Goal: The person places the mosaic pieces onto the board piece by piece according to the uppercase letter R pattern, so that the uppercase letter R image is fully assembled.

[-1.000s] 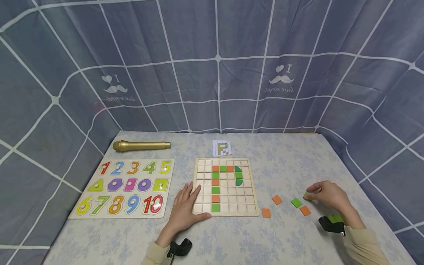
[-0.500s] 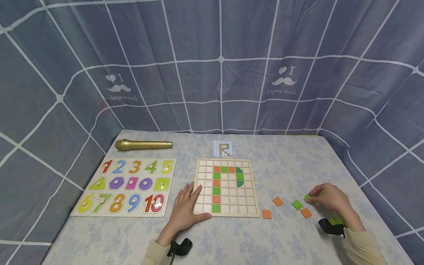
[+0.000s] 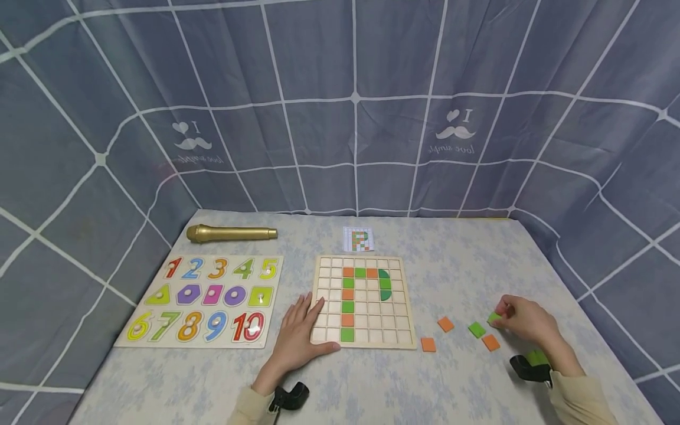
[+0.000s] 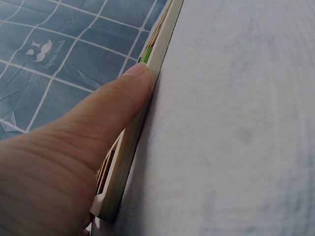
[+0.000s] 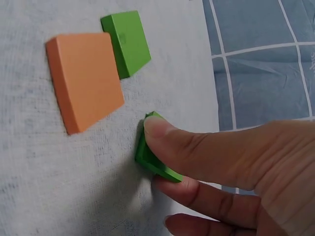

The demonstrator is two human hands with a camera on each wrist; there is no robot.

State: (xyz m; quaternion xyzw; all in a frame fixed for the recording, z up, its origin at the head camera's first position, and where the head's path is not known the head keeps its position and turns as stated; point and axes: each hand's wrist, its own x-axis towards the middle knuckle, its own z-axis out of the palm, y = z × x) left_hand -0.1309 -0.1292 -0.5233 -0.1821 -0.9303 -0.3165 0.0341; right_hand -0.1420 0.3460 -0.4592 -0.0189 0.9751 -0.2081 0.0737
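My right hand [image 3: 528,320] pinches a small green square tile [image 5: 160,167] between thumb and forefinger, low over the cloth and tilted in the right wrist view. Beside it lie another green tile [image 3: 476,329] and an orange tile [image 3: 491,342]. At the lower left corner of a wooden grid board [image 3: 390,336] rests my left hand [image 3: 297,336], fingers spread on the left side and thumb along the near edge. Orange and green square tiles [image 3: 347,307], with dark green rounded pieces [image 3: 385,295], form a P-like figure in the board's cells.
Two more orange tiles [image 3: 445,324] lie right of the board. Behind it is a small printed pattern card [image 3: 358,239]. A number and shape puzzle board [image 3: 199,304] lies at left, with a gold microphone [image 3: 232,233] behind it. A grey-blue curtain [image 3: 319,130] encloses the table.
The head view has shifted slightly. More of the green tile shows at my right fingertips, which now pinch it. My left hand stays on the board.
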